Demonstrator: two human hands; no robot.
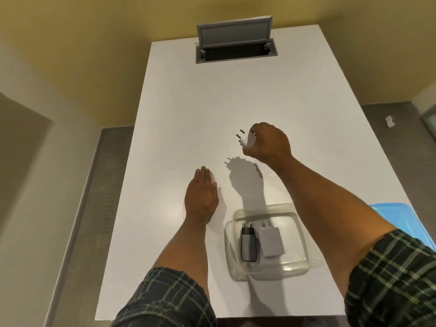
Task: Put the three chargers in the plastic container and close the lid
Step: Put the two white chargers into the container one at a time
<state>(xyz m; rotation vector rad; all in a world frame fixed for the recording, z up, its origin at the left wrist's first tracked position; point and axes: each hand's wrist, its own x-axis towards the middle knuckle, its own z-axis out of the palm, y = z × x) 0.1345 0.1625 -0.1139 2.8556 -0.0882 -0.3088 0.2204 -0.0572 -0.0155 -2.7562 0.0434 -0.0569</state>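
Note:
A clear plastic container [299, 237] sits open on the white table near its front edge. Inside it lie a black charger [248, 246] and, beside it on the right, a white charger [271, 243], both with prongs pointing away from me. My right hand [269, 142] is raised above the table beyond the container and grips a third white charger [246, 139], its two prongs sticking out to the left. My left hand [201, 194] lies flat on the table left of the container, fingers together, holding nothing.
A blue lid [396, 215] lies at the table's right edge, partly hidden by my right arm. A grey cable hatch [236, 41] stands open at the far end of the white table [188, 102]. Floor runs along both sides.

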